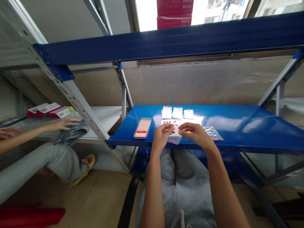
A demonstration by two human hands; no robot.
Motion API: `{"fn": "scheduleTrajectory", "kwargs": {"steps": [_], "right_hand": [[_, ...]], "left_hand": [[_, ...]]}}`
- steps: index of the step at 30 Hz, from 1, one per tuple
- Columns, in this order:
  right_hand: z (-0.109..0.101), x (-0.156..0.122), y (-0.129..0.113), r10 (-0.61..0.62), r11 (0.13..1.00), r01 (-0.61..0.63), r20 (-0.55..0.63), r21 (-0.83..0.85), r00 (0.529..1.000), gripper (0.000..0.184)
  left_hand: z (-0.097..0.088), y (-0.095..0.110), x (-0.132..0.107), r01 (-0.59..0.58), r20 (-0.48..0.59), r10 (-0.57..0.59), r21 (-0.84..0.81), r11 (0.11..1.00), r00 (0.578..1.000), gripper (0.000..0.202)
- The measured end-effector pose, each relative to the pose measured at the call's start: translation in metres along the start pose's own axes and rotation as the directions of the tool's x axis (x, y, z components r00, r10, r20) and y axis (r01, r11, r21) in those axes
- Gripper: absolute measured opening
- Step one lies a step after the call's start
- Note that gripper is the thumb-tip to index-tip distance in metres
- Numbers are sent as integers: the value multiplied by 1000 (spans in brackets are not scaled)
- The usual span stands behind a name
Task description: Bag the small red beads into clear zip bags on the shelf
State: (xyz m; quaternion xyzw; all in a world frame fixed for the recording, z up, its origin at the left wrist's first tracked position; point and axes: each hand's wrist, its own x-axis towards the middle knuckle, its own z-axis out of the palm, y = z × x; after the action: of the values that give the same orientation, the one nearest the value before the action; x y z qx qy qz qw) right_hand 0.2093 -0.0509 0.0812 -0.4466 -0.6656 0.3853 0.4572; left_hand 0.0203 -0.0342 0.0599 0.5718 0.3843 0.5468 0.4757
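Blue steel shelf [228, 122]: 3 clear zip bags [177, 112], red bits [171, 121], blurred pkg [142, 128], 1 more bag [213, 133]

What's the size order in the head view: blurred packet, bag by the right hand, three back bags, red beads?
1. Blurred pink packet and clear bag by the right hand: too close to rank.
2. Three clear back bags: alike.
3. Red beads: smallest.

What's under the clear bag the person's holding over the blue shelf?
Under the clear plastic bag, pinched by the left hand and right hand, a white sheet with small red beads lies on the blue shelf. The hands and bag hide part of the sheet.
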Motion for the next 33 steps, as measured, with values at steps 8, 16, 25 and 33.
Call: {"fn": "scheduleTrajectory", "kwargs": {"steps": [8,16,25,33], "right_hand": [[2,5,6,21,998,-9,-186,67,982,42],[1,5,6,-48,998,60,-262,35,964,40],[11,5,1,3,996,16,-218,87,976,45],[9,4,2,-19,995,38,-201,88,979,31]], "left_hand": [[3,6,-1,45,-34,-48,-78,996,998,29],[5,1,1,2,-43,-2,-3,1000,999,25],[8,0,1,-26,-96,24,-18,1000,995,21],[10,5,0,8,-23,-9,-53,999,1000,31]]}}
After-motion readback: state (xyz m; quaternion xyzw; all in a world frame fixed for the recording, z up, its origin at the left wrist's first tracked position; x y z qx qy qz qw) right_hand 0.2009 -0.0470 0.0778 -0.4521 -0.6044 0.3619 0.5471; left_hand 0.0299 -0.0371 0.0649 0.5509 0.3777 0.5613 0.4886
